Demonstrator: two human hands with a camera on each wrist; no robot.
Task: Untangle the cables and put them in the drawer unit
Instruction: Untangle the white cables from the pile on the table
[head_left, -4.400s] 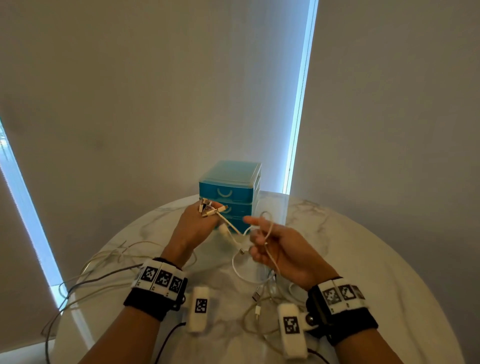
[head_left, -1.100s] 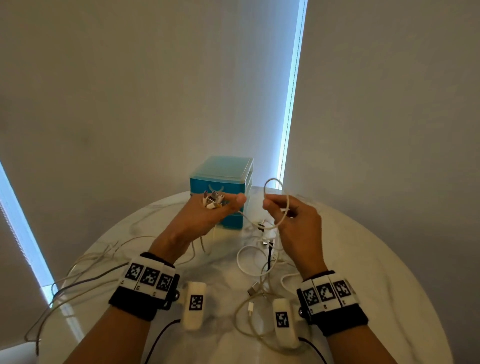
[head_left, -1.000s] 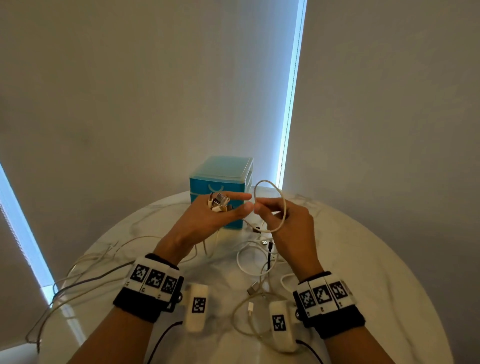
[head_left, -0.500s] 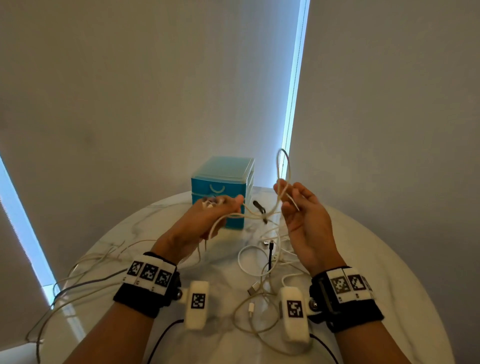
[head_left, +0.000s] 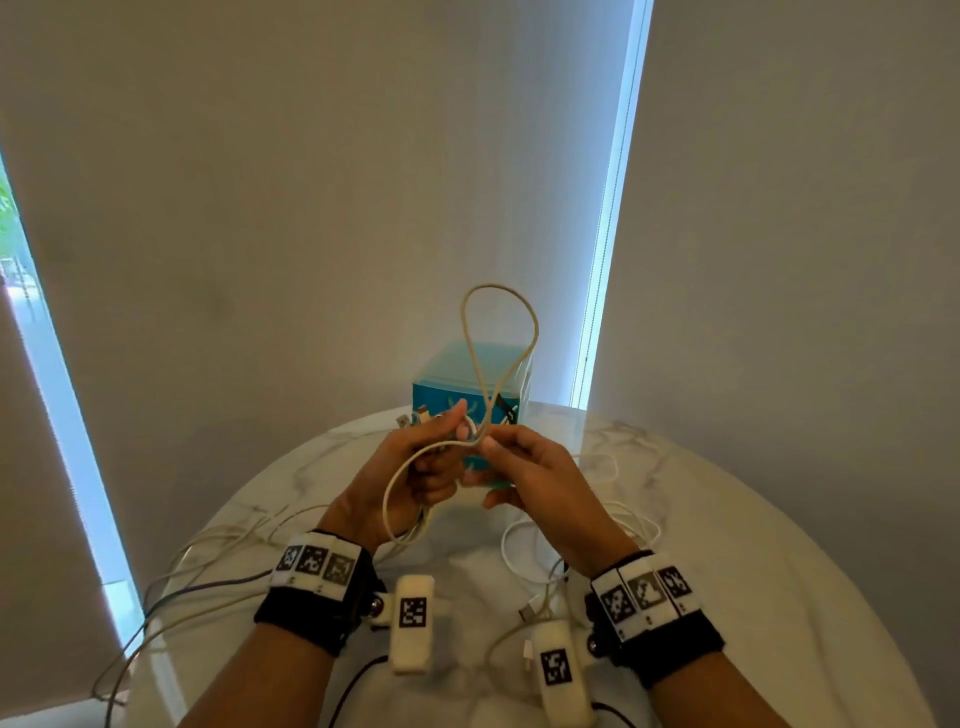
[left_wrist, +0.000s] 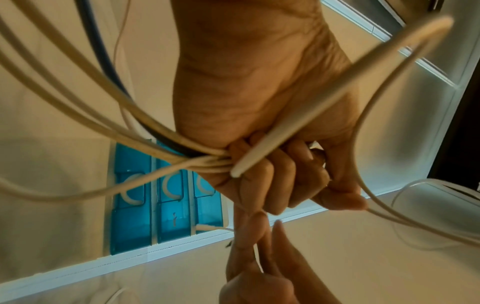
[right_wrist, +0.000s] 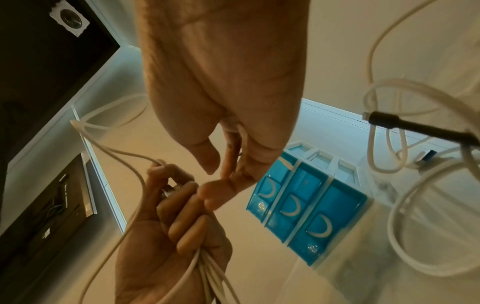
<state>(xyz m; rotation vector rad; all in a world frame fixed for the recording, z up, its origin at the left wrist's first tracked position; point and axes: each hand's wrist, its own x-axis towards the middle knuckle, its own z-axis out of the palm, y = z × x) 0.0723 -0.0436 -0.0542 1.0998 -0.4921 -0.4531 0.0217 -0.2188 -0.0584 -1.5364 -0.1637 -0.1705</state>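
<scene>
Both hands are held above the table (head_left: 779, 545), in front of the drawer unit (head_left: 470, 384), which stands at the far edge.

Left hand (head_left: 410, 473): a bundle of cables (left_wrist: 145, 135) is clenched in the fist, fingers curled round it. Plug ends (head_left: 415, 418) are seen sticking out past the knuckles in the head view only. In the left wrist view one dark strand is made out among the pale ones, and a white plug sleeve (left_wrist: 262, 150) is seen crossing the fingers.

Right hand (head_left: 535, 478): one pale cable (head_left: 498, 332) is pinched between thumb and forefinger, close against the left fingertips. A tall loop of it is seen rising in front of the drawer unit in the head view; a second loop hangs by the left palm.

All three drawers are shown closed in the wrist views; in the head view the front is mostly hidden by the hands.

More loose cables (head_left: 540, 530) are left on the table under the right wrist, and others (head_left: 171, 587) trail over the left edge. A black plug (right_wrist: 384, 119) is caught only in the right wrist view.
</scene>
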